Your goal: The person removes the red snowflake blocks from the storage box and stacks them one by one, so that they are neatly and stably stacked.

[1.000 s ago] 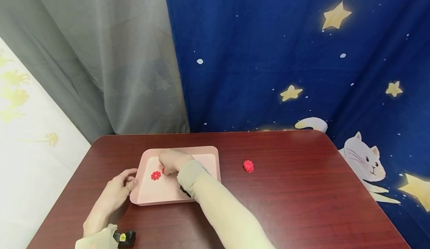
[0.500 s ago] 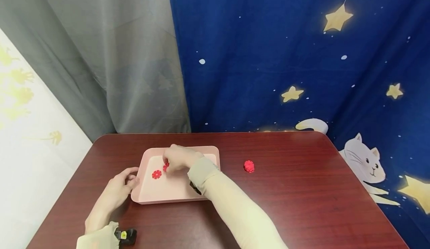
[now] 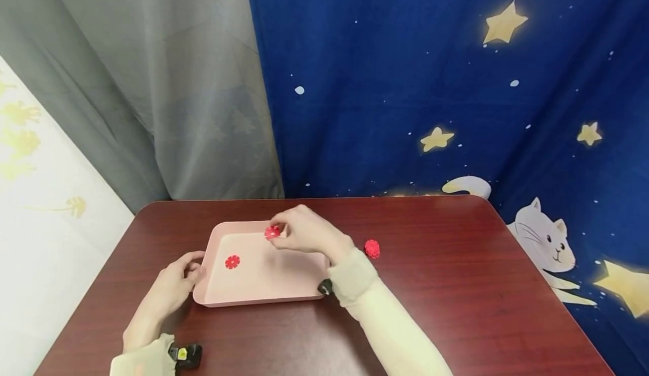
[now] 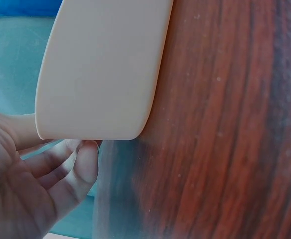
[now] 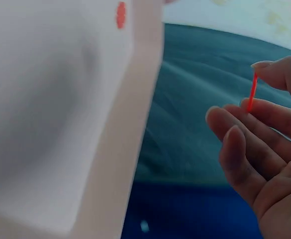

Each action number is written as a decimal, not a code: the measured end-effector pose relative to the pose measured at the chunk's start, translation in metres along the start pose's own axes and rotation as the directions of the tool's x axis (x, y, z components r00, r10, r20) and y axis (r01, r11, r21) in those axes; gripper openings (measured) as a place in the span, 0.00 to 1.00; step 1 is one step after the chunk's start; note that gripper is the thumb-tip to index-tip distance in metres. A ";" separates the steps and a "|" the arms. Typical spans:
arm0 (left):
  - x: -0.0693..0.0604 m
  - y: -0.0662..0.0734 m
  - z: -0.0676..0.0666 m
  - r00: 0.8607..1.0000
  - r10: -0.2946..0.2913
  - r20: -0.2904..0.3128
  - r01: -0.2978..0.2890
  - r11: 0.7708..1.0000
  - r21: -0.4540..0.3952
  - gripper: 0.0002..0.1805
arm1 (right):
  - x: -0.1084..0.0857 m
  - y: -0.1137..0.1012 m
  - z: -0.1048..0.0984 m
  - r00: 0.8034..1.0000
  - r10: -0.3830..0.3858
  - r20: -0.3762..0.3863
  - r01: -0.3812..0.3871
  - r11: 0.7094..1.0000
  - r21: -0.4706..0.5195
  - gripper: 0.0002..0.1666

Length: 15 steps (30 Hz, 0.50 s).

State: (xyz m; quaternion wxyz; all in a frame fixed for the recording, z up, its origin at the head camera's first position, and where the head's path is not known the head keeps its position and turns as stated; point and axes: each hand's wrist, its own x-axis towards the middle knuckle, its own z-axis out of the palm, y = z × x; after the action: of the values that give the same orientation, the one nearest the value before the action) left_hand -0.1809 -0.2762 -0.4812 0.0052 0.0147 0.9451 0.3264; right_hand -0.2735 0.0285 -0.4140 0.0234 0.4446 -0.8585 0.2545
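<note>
My right hand (image 3: 306,230) is raised over the pink tray (image 3: 253,299), pinching a thin red notched plastic disc (image 3: 272,232) between thumb and finger. In the right wrist view the disc (image 5: 252,92) appears edge-on, held by its rim, the other fingers loosely curled. A second red notched disc (image 3: 232,261) lies flat inside the tray, toward its left side. My left hand (image 3: 172,286) grips the tray's left end. In the left wrist view this hand (image 4: 41,174) has curled fingers against the tray's end, partly hidden by the tray wall (image 4: 103,69).
A small pile of red notched discs (image 3: 372,248) sits on the dark red wooden table (image 3: 456,269), right of the tray. Behind the table's back edge hang a grey curtain (image 3: 213,111) and a blue starry curtain (image 3: 355,83).
The right hand has risen from the tray's floor with the disc and moved right and away toward the tray's back edge. The left hand stays at the tray's left end.
</note>
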 end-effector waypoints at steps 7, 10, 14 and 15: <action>0.001 0.000 0.000 1.000 -0.004 0.002 0.004 1.000 0.017 0.22 | -0.070 0.022 -0.021 0.969 0.069 -0.237 -0.065 0.998 0.022 0.09; 0.002 0.001 -0.001 1.000 0.001 -0.001 -0.001 1.000 0.019 0.21 | -0.096 0.037 -0.025 0.943 0.157 -0.295 -0.147 0.988 0.054 0.10; 0.001 -0.001 0.000 1.000 0.004 -0.002 -0.004 1.000 0.027 0.21 | -0.125 0.058 -0.024 0.903 0.296 -0.313 -0.294 0.954 0.054 0.10; 0.001 -0.001 0.001 1.000 0.003 -0.001 -0.003 1.000 0.028 0.21 | -0.130 0.063 -0.024 0.892 0.325 -0.314 -0.327 0.944 0.049 0.10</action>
State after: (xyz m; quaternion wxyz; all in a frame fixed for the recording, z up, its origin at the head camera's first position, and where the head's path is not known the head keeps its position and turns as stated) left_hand -0.1822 -0.2764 -0.4825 0.0038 0.0160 0.9495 0.3133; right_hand -0.2479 0.1673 -0.4541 0.1195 0.2473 -0.9065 0.3208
